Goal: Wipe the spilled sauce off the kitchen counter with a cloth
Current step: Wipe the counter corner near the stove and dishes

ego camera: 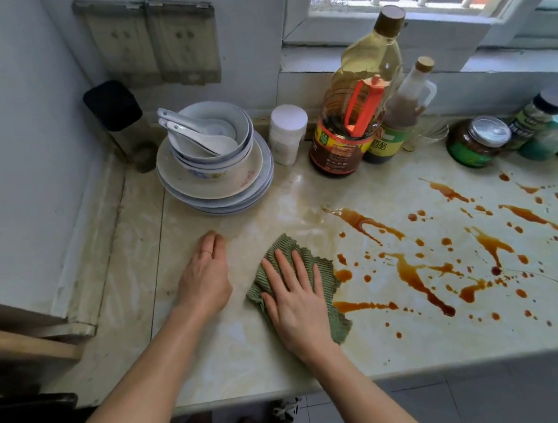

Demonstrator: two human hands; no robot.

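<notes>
A green ribbed cloth [325, 272] lies crumpled on the pale marbled counter [237, 353], near its front edge. My right hand [295, 299] presses flat on the cloth with fingers straight and spread. Brown sauce [415, 276] is splashed in streaks and drops across the counter to the right of the cloth, reaching the right edge of view. The nearest drops touch the cloth's right border. My left hand [205, 274] rests on the bare counter to the left of the cloth, fingers bent down at the tips, holding nothing.
A stack of plates and bowls with spoons [211, 156] stands behind my left hand. A white jar [286, 133], a soy sauce bottle [342, 142], an oil bottle [371, 53], a vinegar bottle [405, 112] and several jars [480, 140] line the back wall. The counter's front edge drops to the floor.
</notes>
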